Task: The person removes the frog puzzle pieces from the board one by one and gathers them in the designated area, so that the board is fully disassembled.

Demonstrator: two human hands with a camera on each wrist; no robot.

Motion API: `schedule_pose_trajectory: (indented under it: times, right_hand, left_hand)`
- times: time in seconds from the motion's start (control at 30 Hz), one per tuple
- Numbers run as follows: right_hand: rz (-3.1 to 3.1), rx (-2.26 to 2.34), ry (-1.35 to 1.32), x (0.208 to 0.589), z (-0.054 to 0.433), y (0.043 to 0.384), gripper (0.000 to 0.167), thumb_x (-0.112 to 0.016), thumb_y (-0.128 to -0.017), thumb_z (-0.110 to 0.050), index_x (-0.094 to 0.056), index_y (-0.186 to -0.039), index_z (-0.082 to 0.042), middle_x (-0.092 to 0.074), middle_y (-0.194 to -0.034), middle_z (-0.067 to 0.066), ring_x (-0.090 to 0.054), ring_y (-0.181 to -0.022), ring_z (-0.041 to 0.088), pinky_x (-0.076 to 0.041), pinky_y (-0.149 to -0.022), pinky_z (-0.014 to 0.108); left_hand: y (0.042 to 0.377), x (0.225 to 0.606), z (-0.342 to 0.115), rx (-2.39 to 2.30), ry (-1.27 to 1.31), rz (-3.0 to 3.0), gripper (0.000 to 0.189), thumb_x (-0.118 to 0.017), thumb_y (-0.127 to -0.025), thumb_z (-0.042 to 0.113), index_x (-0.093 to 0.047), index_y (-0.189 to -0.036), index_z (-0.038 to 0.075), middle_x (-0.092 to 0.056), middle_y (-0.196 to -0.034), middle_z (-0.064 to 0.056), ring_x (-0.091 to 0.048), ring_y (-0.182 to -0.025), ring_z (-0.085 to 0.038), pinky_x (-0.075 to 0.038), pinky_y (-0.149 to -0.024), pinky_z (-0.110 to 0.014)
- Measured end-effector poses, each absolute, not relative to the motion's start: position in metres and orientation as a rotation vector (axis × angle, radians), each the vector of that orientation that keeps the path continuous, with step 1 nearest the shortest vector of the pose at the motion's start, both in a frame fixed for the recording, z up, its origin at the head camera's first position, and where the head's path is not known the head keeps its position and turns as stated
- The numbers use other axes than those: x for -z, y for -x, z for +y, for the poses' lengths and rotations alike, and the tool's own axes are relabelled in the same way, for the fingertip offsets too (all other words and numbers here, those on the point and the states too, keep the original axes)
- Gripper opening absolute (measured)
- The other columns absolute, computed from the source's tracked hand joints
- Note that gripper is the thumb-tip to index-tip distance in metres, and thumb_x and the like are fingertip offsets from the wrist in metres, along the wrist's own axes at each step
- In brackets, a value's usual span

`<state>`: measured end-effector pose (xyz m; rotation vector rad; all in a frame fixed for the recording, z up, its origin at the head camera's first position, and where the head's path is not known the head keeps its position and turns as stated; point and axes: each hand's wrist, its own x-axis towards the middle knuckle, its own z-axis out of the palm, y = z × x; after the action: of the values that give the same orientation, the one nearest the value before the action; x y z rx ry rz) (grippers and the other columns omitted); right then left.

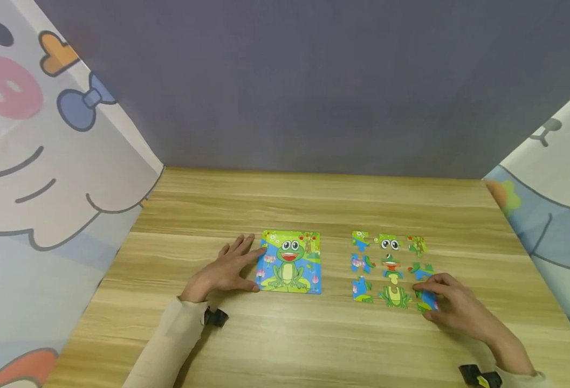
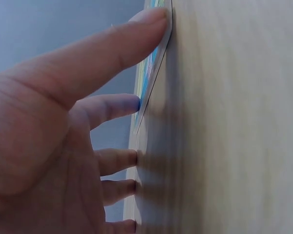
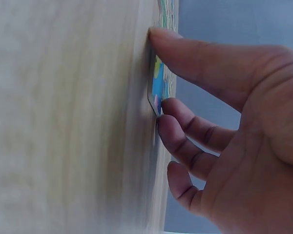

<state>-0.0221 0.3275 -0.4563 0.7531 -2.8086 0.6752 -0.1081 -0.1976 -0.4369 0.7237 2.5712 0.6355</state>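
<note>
A square frog picture board (image 1: pixel 288 262) lies flat on the table. My left hand (image 1: pixel 226 269) rests at its left side, fingers spread, with thumb (image 2: pixel 154 29) and index fingertip touching its edge and the other fingertips on the wood. To the right, loose jigsaw pieces of the same frog lie in three spaced columns, among them the eyes piece (image 1: pixel 389 242) and the belly piece (image 1: pixel 395 296). My right hand (image 1: pixel 459 310) holds the lower right corner puzzle piece (image 1: pixel 428 299) by its edges, thumb at the near side and curled fingers at the far side. The piece lies at table level, partly hidden.
The wooden table (image 1: pixel 285 345) has a plain grey panel (image 1: pixel 294 86) along its back. Cartoon-printed panels stand at the left (image 1: pixel 61 161) and right (image 1: pixel 556 178). Black wrist straps (image 1: pixel 215 317) show at both sleeves.
</note>
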Motion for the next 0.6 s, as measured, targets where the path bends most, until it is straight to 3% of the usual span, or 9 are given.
schedule_pose_trajectory:
  times: [0.17, 0.33, 0.4, 0.5, 0.6]
  right_hand:
    - [-2.814, -0.738, -0.754, 0.446, 0.327, 0.02, 0.069, -0.095, -0.059, -0.013, -0.068, -0.122, -0.015, -0.059, -0.113, 0.001, -0.051, -0.097, -0.006, -0.051, -0.07, 0.02]
    - [-2.774, -0.752, -0.71, 0.435, 0.328, 0.027, 0.068, -0.09, -0.066, -0.004, -0.063, -0.128, -0.005, -0.057, -0.116, 0.005, -0.045, -0.104, -0.013, -0.051, -0.071, 0.019]
    - [-2.749, -0.697, -0.662, 0.431, 0.327, 0.033, 0.063, -0.088, -0.068, -0.003, -0.064, -0.126, -0.002, -0.059, -0.115, 0.01, -0.043, -0.106, -0.013, -0.053, -0.071, 0.027]
    - [-2.704, -0.629, -0.572, 0.426, 0.324, 0.043, 0.053, -0.086, -0.074, -0.007, -0.065, -0.122, 0.0, -0.061, -0.112, 0.017, -0.054, -0.097, 0.004, -0.051, -0.066, 0.037]
    - [-2.678, -0.606, -0.492, 0.42, 0.32, 0.054, 0.043, -0.08, -0.082, -0.011, -0.065, -0.121, 0.002, -0.061, -0.113, 0.024, -0.058, -0.089, 0.03, -0.045, -0.065, 0.045]
  left_hand:
    - [0.109, 0.438, -0.198, -0.635, -0.732, 2.578, 0.091, -0.079, -0.083, 0.043, -0.033, -0.157, 0.016, -0.007, -0.168, -0.025, -0.003, -0.154, -0.051, -0.008, -0.116, -0.076]
    - [0.111, 0.437, -0.198, -0.697, -0.714, 2.568, 0.098, -0.08, -0.081, 0.047, -0.028, -0.159, 0.018, -0.009, -0.168, -0.026, -0.003, -0.155, -0.051, -0.007, -0.116, -0.076]
    - [0.113, 0.435, -0.199, -0.734, -0.704, 2.564, 0.098, -0.079, -0.082, 0.047, -0.026, -0.159, 0.02, -0.009, -0.168, -0.025, -0.005, -0.155, -0.049, -0.007, -0.117, -0.076]
    - [0.115, 0.431, -0.202, -0.783, -0.687, 2.58, 0.095, -0.078, -0.084, 0.046, -0.026, -0.159, 0.02, -0.01, -0.168, -0.023, -0.01, -0.155, -0.048, -0.012, -0.115, -0.077]
    - [0.118, 0.426, -0.205, -0.811, -0.662, 2.64, 0.094, -0.077, -0.085, 0.045, -0.027, -0.159, 0.019, -0.009, -0.169, -0.021, -0.016, -0.154, -0.049, -0.017, -0.113, -0.078]
